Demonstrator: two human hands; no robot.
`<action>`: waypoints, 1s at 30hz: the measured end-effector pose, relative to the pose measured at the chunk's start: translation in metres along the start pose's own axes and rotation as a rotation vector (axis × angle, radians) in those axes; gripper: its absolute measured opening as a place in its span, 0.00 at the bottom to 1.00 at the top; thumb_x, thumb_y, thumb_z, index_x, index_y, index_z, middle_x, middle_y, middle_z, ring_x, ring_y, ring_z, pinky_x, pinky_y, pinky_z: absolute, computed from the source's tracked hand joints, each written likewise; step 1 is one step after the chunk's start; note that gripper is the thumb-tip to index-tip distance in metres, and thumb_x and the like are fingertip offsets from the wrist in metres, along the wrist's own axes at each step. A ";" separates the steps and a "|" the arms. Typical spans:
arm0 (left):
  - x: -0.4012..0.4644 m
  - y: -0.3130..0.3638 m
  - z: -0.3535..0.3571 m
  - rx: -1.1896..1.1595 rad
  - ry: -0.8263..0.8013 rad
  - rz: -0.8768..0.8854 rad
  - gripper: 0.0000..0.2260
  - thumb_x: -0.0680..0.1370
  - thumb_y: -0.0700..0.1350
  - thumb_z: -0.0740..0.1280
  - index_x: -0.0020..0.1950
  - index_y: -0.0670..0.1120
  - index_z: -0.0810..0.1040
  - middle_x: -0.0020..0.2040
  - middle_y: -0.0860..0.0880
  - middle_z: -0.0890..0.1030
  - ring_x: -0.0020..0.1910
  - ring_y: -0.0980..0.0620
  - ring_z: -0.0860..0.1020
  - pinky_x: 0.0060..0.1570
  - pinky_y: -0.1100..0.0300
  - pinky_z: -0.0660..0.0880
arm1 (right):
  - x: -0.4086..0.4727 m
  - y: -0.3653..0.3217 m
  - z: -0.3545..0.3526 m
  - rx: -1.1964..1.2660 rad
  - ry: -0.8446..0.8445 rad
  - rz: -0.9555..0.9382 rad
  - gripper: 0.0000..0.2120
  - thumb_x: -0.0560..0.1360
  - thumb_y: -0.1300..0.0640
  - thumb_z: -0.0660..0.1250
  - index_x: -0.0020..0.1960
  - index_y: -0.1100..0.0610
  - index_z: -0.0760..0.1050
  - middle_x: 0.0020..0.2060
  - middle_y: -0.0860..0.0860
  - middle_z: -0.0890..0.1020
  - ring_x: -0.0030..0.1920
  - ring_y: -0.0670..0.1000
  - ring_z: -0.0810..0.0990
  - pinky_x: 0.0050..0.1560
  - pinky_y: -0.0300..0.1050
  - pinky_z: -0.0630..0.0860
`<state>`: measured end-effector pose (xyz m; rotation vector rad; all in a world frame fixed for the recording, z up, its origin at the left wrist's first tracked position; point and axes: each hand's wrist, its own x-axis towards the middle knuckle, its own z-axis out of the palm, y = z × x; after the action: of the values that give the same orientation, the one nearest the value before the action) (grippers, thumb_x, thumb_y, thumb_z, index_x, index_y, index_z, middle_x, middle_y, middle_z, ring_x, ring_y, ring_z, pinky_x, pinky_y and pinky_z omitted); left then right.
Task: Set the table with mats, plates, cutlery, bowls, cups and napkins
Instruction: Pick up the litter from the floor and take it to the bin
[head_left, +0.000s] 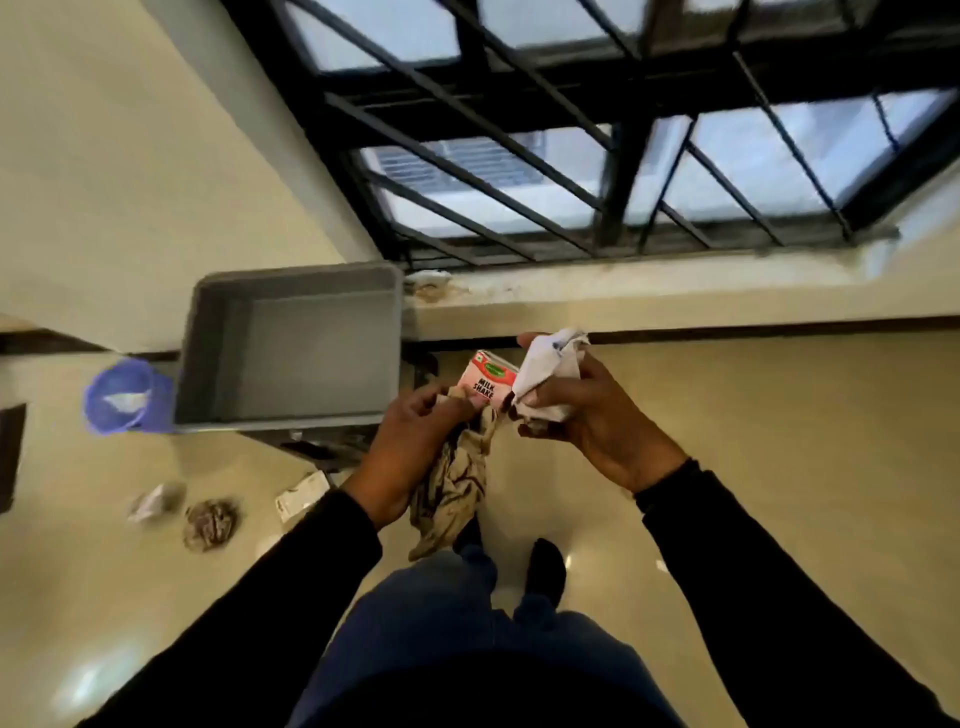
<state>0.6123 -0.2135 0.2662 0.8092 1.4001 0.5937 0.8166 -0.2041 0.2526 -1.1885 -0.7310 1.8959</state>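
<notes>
The person stands on a glossy floor (753, 415) below a barred window (571, 130), both hands raised in front of the body. The left hand (415, 447) has its fingers curled round a stained beige cloth (452, 493) that hangs down from the palm, and its fingertips also pinch a pink milkshake carton (485, 382). The right hand (587, 415) grips a crumpled white napkin (548, 371), which touches the carton's right edge. Just left of the hands sits a grey bin (296, 343), with a blue cup (124, 397) beside its left wall. Scraps of litter (208, 522) lie on the floor near the bin.
</notes>
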 end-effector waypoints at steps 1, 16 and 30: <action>-0.012 -0.004 -0.010 -0.018 0.049 0.014 0.11 0.78 0.47 0.72 0.57 0.44 0.83 0.50 0.40 0.86 0.47 0.41 0.85 0.54 0.46 0.80 | 0.002 0.000 0.013 -0.027 -0.017 0.007 0.27 0.64 0.62 0.70 0.63 0.54 0.75 0.46 0.52 0.84 0.51 0.57 0.82 0.51 0.57 0.79; -0.194 -0.109 -0.190 -0.567 0.675 0.117 0.08 0.79 0.41 0.69 0.56 0.44 0.85 0.46 0.37 0.85 0.36 0.46 0.81 0.41 0.54 0.78 | 0.017 0.082 0.296 -0.318 -0.540 0.213 0.15 0.69 0.66 0.70 0.54 0.54 0.77 0.42 0.54 0.82 0.49 0.57 0.82 0.49 0.56 0.80; -0.301 -0.197 -0.355 -0.897 0.706 0.166 0.16 0.83 0.47 0.60 0.68 0.49 0.78 0.50 0.41 0.85 0.35 0.45 0.81 0.26 0.61 0.74 | 0.013 0.202 0.494 -0.490 -0.629 0.389 0.24 0.70 0.69 0.71 0.63 0.52 0.73 0.56 0.62 0.81 0.57 0.64 0.82 0.54 0.66 0.80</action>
<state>0.2106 -0.5182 0.3020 -0.0402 1.4583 1.5945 0.3006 -0.3366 0.2858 -1.0614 -1.4513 2.5549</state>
